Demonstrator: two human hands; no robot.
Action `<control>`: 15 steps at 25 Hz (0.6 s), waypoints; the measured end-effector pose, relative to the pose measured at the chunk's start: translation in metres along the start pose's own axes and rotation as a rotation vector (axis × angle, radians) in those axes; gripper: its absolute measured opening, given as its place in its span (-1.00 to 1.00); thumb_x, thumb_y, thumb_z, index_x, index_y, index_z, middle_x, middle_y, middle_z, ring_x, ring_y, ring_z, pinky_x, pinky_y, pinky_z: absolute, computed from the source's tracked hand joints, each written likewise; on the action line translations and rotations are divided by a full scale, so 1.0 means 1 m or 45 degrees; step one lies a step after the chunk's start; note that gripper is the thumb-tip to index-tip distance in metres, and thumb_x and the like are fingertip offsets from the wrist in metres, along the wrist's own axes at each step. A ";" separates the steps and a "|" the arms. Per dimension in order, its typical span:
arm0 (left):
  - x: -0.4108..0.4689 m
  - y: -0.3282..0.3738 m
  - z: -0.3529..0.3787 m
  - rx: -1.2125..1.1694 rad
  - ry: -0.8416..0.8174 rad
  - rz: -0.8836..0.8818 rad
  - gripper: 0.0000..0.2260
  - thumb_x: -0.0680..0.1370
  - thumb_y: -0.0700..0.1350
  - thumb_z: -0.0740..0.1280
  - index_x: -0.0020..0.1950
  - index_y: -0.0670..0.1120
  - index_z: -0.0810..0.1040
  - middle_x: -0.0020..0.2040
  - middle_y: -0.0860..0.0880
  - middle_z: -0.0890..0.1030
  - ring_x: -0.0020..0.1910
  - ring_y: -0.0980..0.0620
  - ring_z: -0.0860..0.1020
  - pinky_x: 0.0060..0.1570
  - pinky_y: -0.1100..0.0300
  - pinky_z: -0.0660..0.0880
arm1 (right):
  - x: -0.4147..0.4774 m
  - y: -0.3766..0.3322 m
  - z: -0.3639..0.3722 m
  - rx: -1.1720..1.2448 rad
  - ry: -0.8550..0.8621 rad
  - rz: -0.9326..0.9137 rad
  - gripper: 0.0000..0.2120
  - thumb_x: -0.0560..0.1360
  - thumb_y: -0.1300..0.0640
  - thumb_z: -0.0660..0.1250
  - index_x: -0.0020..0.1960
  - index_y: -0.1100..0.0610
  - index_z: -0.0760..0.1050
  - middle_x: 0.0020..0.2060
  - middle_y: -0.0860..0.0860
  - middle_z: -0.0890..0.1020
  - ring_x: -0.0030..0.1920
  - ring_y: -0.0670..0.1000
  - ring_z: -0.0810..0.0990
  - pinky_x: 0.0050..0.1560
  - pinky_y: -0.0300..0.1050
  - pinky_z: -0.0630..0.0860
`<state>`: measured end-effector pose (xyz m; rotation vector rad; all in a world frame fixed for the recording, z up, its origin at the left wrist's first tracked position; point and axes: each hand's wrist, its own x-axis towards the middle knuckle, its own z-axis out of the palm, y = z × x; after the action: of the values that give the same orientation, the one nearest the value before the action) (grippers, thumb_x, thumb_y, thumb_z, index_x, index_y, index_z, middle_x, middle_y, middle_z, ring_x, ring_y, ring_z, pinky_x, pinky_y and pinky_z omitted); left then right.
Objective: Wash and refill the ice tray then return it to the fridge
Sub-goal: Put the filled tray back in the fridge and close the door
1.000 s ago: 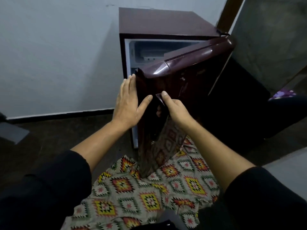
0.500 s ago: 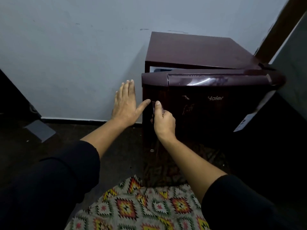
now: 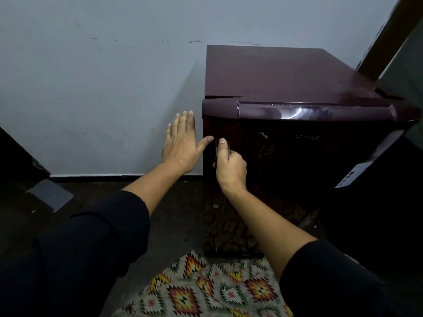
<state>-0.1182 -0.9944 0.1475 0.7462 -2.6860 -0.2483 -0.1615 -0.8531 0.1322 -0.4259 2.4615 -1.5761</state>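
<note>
Gripping the handle [image 3: 216, 149] of the door [image 3: 297, 165]

Right hand [image 3: 231, 170] curls round the handle at the door's left edge, centre frame. Left hand [image 3: 180, 149], fingers straight, has its thumb tip touching that edge. The fridge [image 3: 286, 74] stands right of centre against the wall [image 3: 91, 88].

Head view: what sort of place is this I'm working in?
Probably a plain room in a home: a small maroon fridge stands on a dark floor against a bare painted wall with a black skirting strip. The right hand grips its door handle.
</note>
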 end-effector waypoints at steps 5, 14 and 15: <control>-0.003 0.000 -0.001 -0.073 0.011 0.061 -0.18 0.66 0.35 -0.01 0.71 -0.19 -0.07 0.71 -0.18 0.03 0.70 -0.15 -0.05 0.66 -0.14 0.00 | 0.003 -0.015 -0.027 -0.623 -0.064 -0.188 -0.31 0.65 -0.38 -0.04 -0.10 0.11 0.63 -0.23 0.01 0.65 -0.15 0.11 0.67 -0.18 -0.01 0.52; 0.063 0.054 -0.052 -0.251 0.253 0.254 -0.36 0.70 0.16 -0.05 0.67 -0.21 0.18 0.67 -0.17 0.24 0.67 -0.14 0.14 0.64 -0.08 0.05 | 0.068 -0.070 -0.079 -0.836 0.642 -1.106 -0.60 0.71 -0.08 0.10 -0.12 0.15 0.50 -0.21 0.04 0.56 -0.35 0.08 0.49 -0.43 -0.07 0.35; 0.069 0.055 -0.049 -0.224 0.246 0.253 -0.37 0.69 0.15 -0.06 0.65 -0.21 0.25 0.64 -0.16 0.30 0.65 -0.14 0.20 0.64 -0.09 0.08 | 0.078 -0.075 -0.081 -0.847 0.670 -1.095 -0.61 0.71 -0.06 0.11 -0.12 0.15 0.51 -0.20 0.05 0.57 -0.30 0.07 0.48 -0.37 -0.07 0.35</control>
<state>-0.1810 -0.9874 0.2264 0.4247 -2.4931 -0.3386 -0.2490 -0.8398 0.2335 -1.5014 3.4788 -1.0732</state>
